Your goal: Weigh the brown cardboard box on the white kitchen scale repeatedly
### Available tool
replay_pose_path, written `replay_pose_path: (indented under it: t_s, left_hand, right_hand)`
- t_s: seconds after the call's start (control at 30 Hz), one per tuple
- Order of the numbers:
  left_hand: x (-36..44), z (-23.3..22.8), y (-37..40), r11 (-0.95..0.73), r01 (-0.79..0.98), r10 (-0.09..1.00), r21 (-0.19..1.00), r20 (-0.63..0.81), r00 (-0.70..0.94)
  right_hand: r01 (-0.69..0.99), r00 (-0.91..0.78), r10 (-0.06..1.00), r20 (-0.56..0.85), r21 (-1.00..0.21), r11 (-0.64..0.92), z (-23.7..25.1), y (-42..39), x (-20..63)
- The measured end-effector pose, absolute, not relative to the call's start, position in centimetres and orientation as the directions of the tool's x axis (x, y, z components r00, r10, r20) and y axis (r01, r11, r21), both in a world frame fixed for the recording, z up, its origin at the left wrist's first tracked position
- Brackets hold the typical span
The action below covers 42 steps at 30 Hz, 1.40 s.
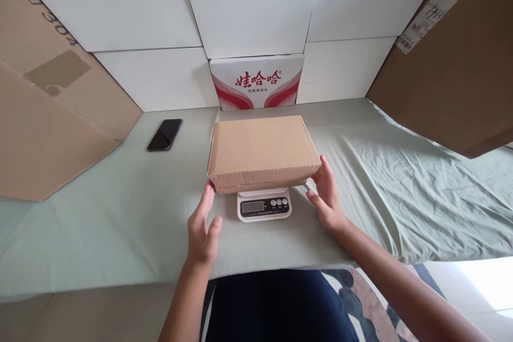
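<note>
A closed brown cardboard box (262, 147) sits over a small white digital scale (264, 219), overhanging it and hiding most of its platform. The scale's display and several round buttons show below the box's front edge; no digits can be made out. My left hand (203, 227) has its fingers against the box's lower left front corner, thumb held away. At the opposite corner, my right hand (326, 197) holds its fingers along the right side, with the thumb apart from the cardboard. Between them the two hands hold the box; some fingertips are hidden by it.
A black phone (164, 134) lies on the pale green cloth (120, 214) to the left. Behind stands a white and red carton (258, 83) among white boxes (256, 5). Large brown cartons flank the space at left (52, 117) and right (460, 75). The cloth is wrinkled at right.
</note>
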<state>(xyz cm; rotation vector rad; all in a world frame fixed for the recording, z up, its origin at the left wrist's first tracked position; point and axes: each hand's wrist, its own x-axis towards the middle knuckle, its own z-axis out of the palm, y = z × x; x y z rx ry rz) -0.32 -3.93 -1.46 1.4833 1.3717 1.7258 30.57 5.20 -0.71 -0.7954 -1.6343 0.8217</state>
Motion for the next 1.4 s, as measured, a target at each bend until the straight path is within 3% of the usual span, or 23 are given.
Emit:
replay_pose_path:
  t_s: [0.57,1.0,1.2,1.4]
  left_hand:
    - [-0.4,-1.7,-3.8,-0.285,0.244,0.894,0.927,0.349,-0.281]
    - [-0.2,0.4,-3.4,-0.31,0.205,0.899,0.928,0.357,-0.255]
    - [-1.2,5.6,3.5,-0.362,0.094,0.876,0.928,0.373,-0.305]
    - [-1.8,3.9,11.9,-0.271,-0.06,0.931,0.961,0.245,-0.27]
  right_hand:
    - [0.099,-0.236,0.885,0.401,-0.896,0.433,0.2,5.2,30.2]
    - [0.031,-0.299,0.851,0.431,-0.887,0.461,1.6,5.3,29.9]
    - [0.012,-0.294,0.807,0.511,-0.843,0.538,5.8,11.1,28.1]
    - [0.048,-0.252,0.831,0.496,-0.851,0.523,4.1,19.1,25.8]
